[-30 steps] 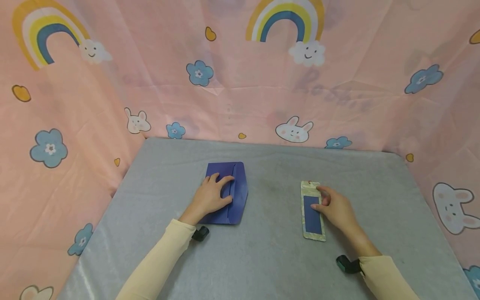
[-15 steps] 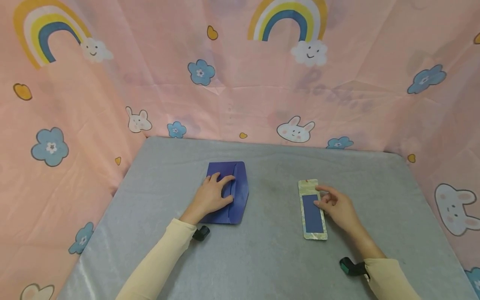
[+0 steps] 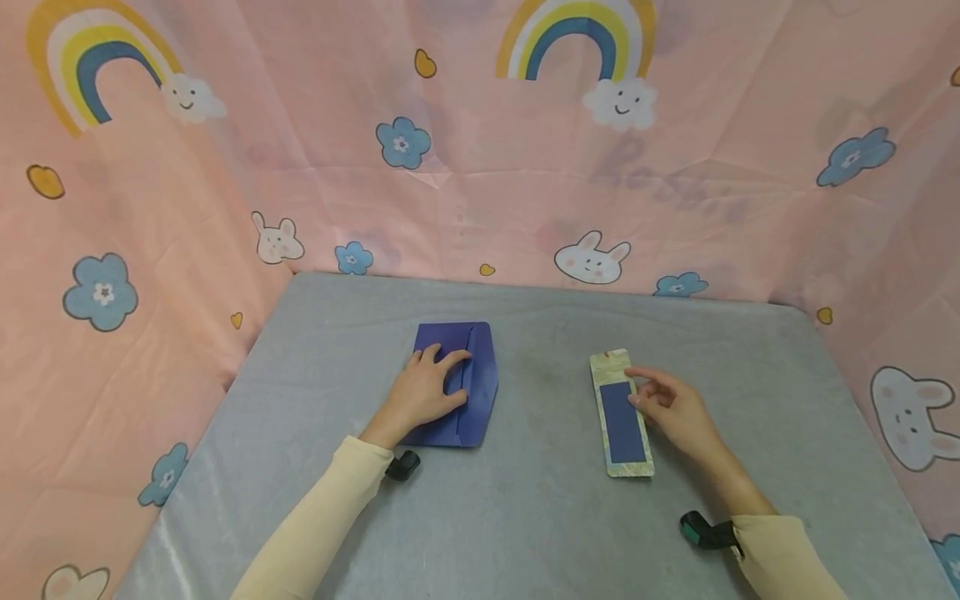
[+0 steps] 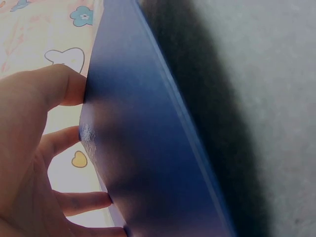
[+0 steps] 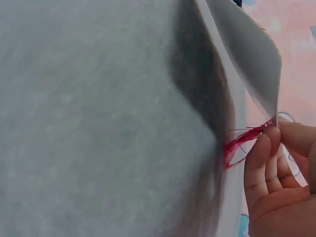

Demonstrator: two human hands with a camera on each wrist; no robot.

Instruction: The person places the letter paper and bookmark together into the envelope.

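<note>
In the head view my left hand rests with spread fingers on a dark blue envelope, whose flap points right. The left wrist view shows the fingertips touching the far side of the envelope. To the right, my right hand pinches the right edge of a long, pale green bookmark with a blue panel. Seen from the right wrist, the bookmark is raised off the surface at a tilt. A red thread tassel hangs beside the pinching fingertips of the right hand.
A grey cloth-covered table lies under both hands. Behind and at the sides hangs a pink curtain printed with rainbows, flowers and rabbits. Each wrist carries a small black camera mount.
The bookmark has turned slightly, its top end shifting left and away. My right hand has moved a little with it. The left hand and the envelope stay in place.
</note>
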